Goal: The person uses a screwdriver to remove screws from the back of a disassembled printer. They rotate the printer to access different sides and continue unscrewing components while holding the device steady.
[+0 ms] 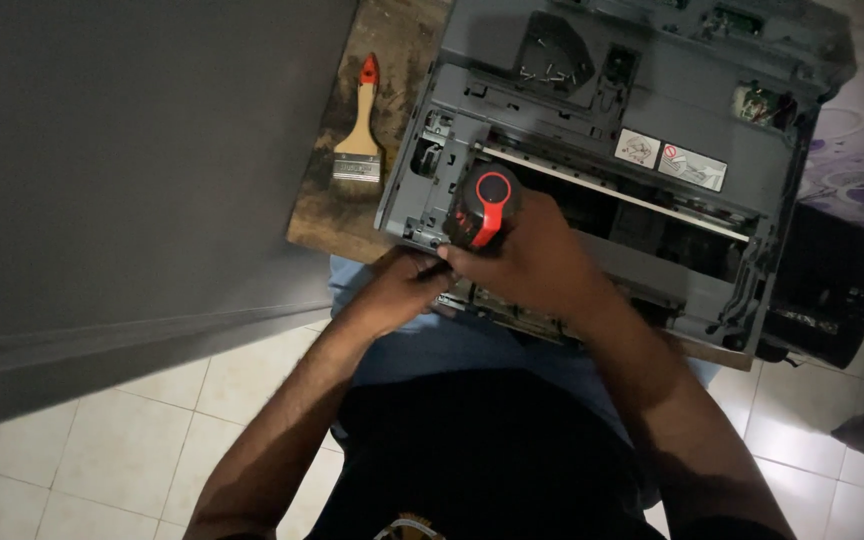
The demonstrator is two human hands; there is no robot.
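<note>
screwdriver (483, 205), black and red, stands upright in my right hand (527, 255), fist wrapped tight on it, at the grey printer chassis's (592, 110) near left corner. my left hand (402, 288) pinches its shaft low. unscrewing, i judge; next needs steady downward pressure.

Both forearms are bare, with no sleeves, watch or rings in view. A plain black cloth shirt (482, 450) covers the torso, and light blue trousers (452, 345) show just above it. At the shirt's lower edge sits a small pale emblem (407, 528), perhaps printed; the dim light blurs it.

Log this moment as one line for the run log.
right hand: grips red-black screwdriver | left hand: steadies its tip | site: front-left corner of open grey printer | nearby: paintbrush on wooden board
</note>
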